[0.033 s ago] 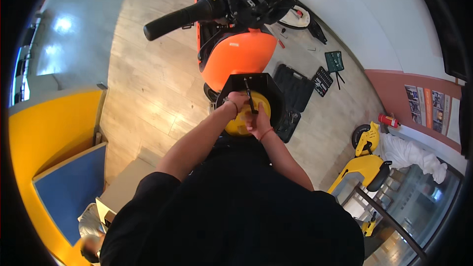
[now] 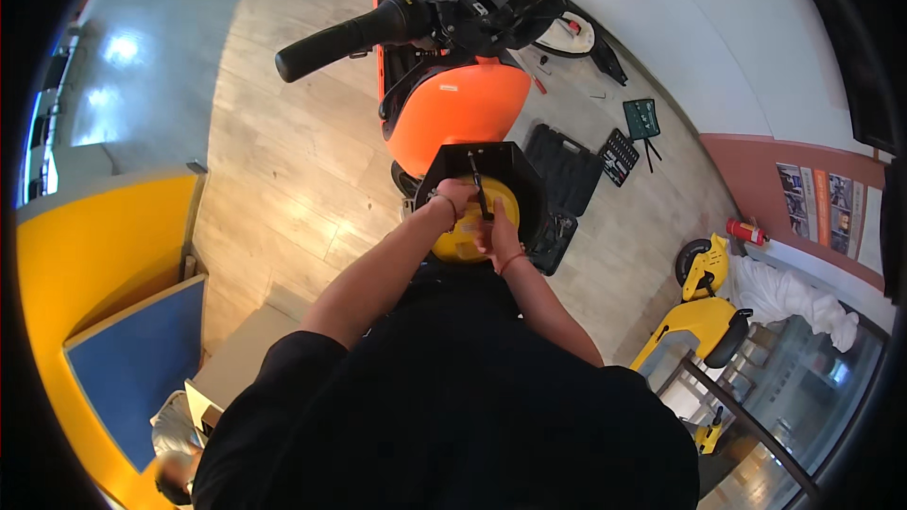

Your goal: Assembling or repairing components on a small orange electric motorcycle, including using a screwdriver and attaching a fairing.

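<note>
A black open container [image 2: 515, 170] at the front of the orange scooter [image 2: 453, 104] has a large yellow object [image 2: 458, 244] inside. A slim dark tool [image 2: 482, 196] slants from bolts on the container's far wall toward me. My left hand [image 2: 455, 196] is closed at the middle of this tool, fingers curled beside it. My right hand [image 2: 503, 234] is at the tool's near end, over the yellow object, its fingers bent around that end and partly hidden.
Black handlebars [image 2: 335, 45] rise above. An open tool case [image 2: 557, 165], socket set [image 2: 619, 156] and green case [image 2: 641, 117] lie to the right, near a fire extinguisher [image 2: 744, 230] and yellow scooter [image 2: 690, 326]. Yellow and blue partitions [image 2: 132, 359] stand left, a seated person [image 2: 175, 444] beside them.
</note>
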{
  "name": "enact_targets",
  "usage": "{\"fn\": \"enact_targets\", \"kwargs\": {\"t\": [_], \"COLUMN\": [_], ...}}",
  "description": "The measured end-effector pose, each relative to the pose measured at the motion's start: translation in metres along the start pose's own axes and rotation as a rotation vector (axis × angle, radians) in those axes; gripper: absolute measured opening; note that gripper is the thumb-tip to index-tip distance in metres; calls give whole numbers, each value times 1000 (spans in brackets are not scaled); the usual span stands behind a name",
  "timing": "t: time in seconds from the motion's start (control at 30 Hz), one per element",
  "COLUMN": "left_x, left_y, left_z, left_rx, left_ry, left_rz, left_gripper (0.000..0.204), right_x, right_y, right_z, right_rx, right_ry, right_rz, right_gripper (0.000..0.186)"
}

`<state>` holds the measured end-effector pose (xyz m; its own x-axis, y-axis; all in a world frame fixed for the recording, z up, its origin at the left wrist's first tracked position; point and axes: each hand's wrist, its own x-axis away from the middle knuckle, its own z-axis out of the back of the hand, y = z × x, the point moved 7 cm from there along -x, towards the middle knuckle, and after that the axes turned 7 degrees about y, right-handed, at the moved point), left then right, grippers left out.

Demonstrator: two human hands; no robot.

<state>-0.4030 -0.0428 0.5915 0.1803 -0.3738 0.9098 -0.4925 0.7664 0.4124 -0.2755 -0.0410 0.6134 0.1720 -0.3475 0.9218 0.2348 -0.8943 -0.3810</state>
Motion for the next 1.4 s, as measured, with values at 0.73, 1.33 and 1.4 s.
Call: {"fn": "enact_targets", "kwargs": {"t": [0.73, 1.33, 1.4], "left_x": [1, -9, -16], "left_y": [-12, -18, -22], "left_z": [-3, -18, -11], "left_rx": [-56, 12, -22], "left_ry": [-13, -247, -89], "left_rz": [-79, -53, -99], "left_gripper": [28, 24, 23], "right_x": [28, 23, 17], "right_y": [-29, -15, -4], "right_z": [0, 9, -2], "right_rx": [316, 262, -6], "right_ry": [232, 290, 161], "right_rz": [637, 515, 298], "right_gripper": [38, 45, 44]}}
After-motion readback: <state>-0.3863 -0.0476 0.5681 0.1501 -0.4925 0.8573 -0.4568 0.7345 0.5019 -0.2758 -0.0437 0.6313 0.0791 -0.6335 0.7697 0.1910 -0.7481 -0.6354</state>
